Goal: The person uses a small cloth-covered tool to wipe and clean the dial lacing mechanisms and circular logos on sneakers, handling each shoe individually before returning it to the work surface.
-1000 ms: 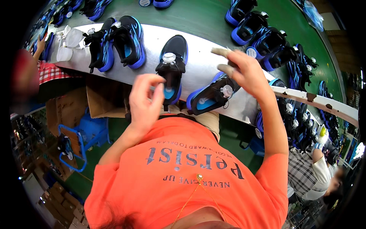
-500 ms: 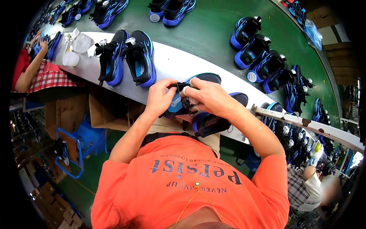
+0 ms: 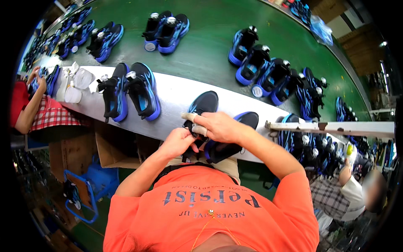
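A black and blue sneaker [image 3: 204, 102] rests on the pale bench edge in front of me, toe pointing away. My left hand [image 3: 179, 142] is closed on its near part, the fingers bent at the shoe's opening. From the right, my right hand [image 3: 218, 126] reaches over the lacing area with bent fingers, two of them wearing pale finger covers. Both hands hide much of the upper, so the exact grip on it is partly covered. Close on the right lies a second sneaker [image 3: 248, 120], partly behind my right forearm.
Another sneaker pair [image 3: 142, 90] stands left on the bench, with clear plastic tubs [image 3: 83, 78] beyond it. Several sneakers [image 3: 256, 63] line the green conveyor. A white metal bar [image 3: 331, 127] juts in at right. Below are a cardboard box [image 3: 110, 145] and co-workers at both sides.
My view has shifted, so the bench sits lower in it. The sneaker has turned from tilted to toe-away, and my hands have moved from its raised collar area onto its lacing and opening.
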A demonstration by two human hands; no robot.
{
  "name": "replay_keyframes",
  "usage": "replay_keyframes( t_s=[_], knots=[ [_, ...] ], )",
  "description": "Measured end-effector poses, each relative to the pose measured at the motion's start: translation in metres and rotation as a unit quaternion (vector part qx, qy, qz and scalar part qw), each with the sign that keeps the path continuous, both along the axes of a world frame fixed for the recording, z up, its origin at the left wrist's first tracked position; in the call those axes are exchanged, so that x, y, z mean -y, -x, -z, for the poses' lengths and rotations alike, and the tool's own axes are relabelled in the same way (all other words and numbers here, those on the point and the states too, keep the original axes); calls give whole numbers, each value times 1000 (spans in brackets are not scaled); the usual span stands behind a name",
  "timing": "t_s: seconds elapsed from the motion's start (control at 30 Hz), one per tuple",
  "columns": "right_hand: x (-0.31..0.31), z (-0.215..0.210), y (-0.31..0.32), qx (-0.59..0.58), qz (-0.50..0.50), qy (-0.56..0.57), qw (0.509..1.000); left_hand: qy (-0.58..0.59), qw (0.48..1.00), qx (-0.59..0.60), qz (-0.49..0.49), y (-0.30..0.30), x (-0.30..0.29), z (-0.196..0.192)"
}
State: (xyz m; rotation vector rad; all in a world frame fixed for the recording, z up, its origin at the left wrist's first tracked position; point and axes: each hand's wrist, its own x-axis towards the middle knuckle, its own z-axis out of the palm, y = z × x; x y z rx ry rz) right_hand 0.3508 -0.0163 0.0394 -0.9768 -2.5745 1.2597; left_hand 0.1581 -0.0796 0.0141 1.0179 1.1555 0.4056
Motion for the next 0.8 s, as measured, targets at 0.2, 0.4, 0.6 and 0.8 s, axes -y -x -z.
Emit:
replay_keyframes(
  t_s=[0.2,0.4,0.6,0.8],
  knots=[
    [1,-11,-3,-28,18,-146,989,-16,1000,-8,7,2,-3,5],
    [16,-5,14,46,55,-72,995,-12,999,-37,3,-3,5,0],
    [25,-35,-67,14,254,-54,966,-238,940,-212,124,10,-20,-68],
    [89,-28,-74,-35,294,-10,955,-430,871,-161,175,-16,-42,-34]
  ],
)
